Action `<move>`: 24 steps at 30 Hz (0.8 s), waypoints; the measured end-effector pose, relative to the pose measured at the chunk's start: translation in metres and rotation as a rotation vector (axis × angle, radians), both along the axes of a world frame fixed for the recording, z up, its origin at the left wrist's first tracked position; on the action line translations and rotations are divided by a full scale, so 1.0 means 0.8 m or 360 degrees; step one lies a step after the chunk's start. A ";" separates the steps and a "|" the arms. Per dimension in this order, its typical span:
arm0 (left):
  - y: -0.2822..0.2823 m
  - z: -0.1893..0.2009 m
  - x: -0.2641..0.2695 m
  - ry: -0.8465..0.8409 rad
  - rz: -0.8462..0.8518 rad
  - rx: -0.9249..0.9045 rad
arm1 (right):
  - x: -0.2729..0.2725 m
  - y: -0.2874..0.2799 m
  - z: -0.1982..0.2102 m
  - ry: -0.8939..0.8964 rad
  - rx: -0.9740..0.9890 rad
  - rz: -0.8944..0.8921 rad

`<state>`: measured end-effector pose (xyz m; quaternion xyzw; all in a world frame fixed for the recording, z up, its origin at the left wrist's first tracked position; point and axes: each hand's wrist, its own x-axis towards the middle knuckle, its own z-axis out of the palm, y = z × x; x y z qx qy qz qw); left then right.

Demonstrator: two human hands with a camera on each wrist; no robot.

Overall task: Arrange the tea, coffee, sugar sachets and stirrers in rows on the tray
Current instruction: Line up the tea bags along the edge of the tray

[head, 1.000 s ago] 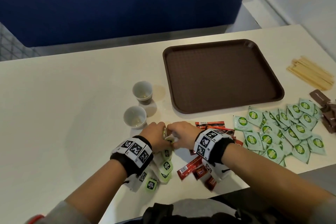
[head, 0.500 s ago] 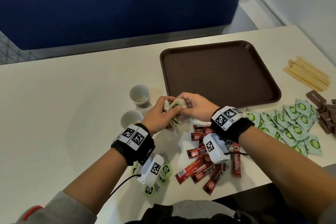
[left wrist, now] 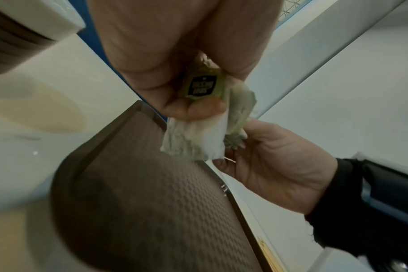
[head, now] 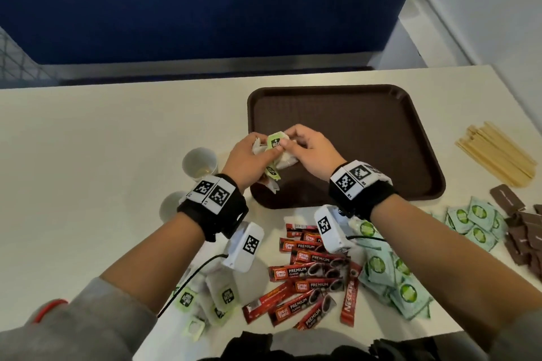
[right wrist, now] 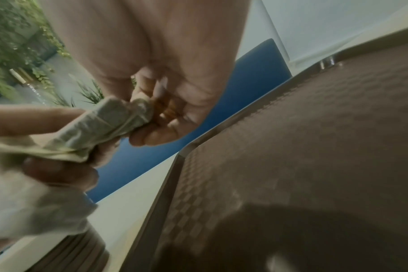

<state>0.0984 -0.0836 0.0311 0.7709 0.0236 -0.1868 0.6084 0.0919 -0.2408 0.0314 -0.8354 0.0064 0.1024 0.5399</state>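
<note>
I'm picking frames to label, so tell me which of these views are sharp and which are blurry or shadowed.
Head view: sharp, evenly lit; print on the coffee sticks is readable, edges bend from the wide lens. Left wrist view: tea bags fairly crisp, tray softer and dim. Right wrist view: blurriest; left hand smeared, dark shadow on the tray's near end.

One brown tray (head: 346, 114), two paper cups (head: 199, 162), two hands (head: 311, 152), one pile of wooden stirrers (head: 495, 152), roughly nine red coffee sticks (head: 308, 272)
</note>
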 end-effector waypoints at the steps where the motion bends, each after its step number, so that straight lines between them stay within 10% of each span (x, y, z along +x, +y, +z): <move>1: -0.004 0.001 0.006 0.0004 0.0019 0.0008 | 0.006 -0.004 0.000 -0.0017 0.0026 0.0003; 24: 0.008 0.015 0.154 -0.0004 0.0322 0.0190 | 0.189 -0.028 -0.035 0.0007 -0.0240 -0.0284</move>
